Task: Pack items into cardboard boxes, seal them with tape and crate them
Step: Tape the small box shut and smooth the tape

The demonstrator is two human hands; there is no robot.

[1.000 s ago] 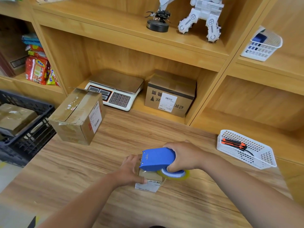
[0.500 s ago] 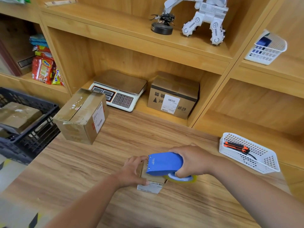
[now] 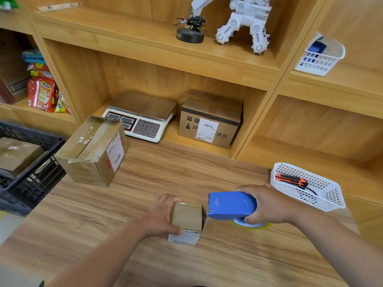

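From your head camera, your left hand (image 3: pixel 163 216) grips the small cardboard box (image 3: pixel 187 217), which stands on the wooden table (image 3: pixel 145 183) straight in front of you. Your fingers wrap its far left side and your thumb presses the near edge above a white label. Your right hand (image 3: pixel 267 205) has its fingers closed round the blue tape dispenser (image 3: pixel 231 205), with the tape roll (image 3: pixel 250 225) showing beneath your palm. The dispenser's toothed front sits just beside the box's right top edge; whether it touches cannot be told.

Further left on the table stands a larger taped box (image 3: pixel 93 150), tilted toward you at an angle. Beside it, off the table's left end, a black crate (image 3: pixel 31 162) holds packed boxes (image 3: pixel 18 154). To your right, a white basket (image 3: pixel 306 187) holds an orange utility knife (image 3: pixel 290 180).

In the shelf behind, a weighing scale (image 3: pixel 143 117) sits beside a labelled carton (image 3: pixel 209 121). Snack packets (image 3: pixel 43 94) are stacked in the left compartment. Above, a white robot model (image 3: pixel 242 21) stands on the upper shelf.
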